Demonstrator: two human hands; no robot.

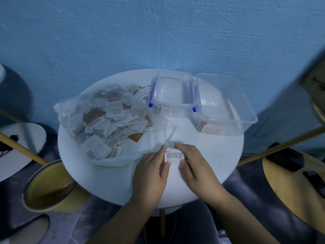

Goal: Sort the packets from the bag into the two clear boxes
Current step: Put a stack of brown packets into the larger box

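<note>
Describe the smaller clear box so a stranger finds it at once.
On the round white table, two clear boxes stand at the far edge. The smaller clear box is the left one, beside the bag. Only it has blue clips; the larger box has none.

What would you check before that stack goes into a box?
1. Grip on stack: ok, left hand and right hand both pinch it.
2. Stack all one kind: cannot tell, only its white top shows.
3. Boxes open: ok, clip box and plain box have no lids.
4. Right box known: cannot tell; plain box holds brown packets, clip box contents unclear.
5. Way to plain box: ok, bare table between.
</note>
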